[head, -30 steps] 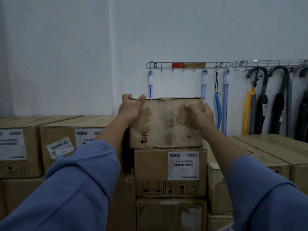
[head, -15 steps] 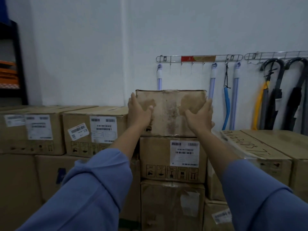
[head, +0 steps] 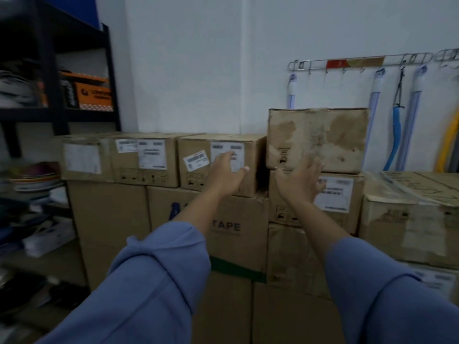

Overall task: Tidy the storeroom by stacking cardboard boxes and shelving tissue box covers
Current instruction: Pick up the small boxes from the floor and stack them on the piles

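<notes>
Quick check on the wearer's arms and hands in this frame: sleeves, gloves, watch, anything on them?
Both arms wear loose, soft blue long sleeves, bunched and creased, each cuff ending partway up the forearm. The left sleeve and right sleeve match in colour. The left hand and right hand are bare: no gloves, and no watch, ring or wristband that shows. No markings or logos visible on the fabric.

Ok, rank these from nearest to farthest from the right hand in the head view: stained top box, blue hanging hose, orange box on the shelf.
From the right hand:
1. Stained top box, just above the hand, atop the stack.
2. Blue hanging hose, to the right, on the wall.
3. Orange box, far left, on the black shelf.
</notes>
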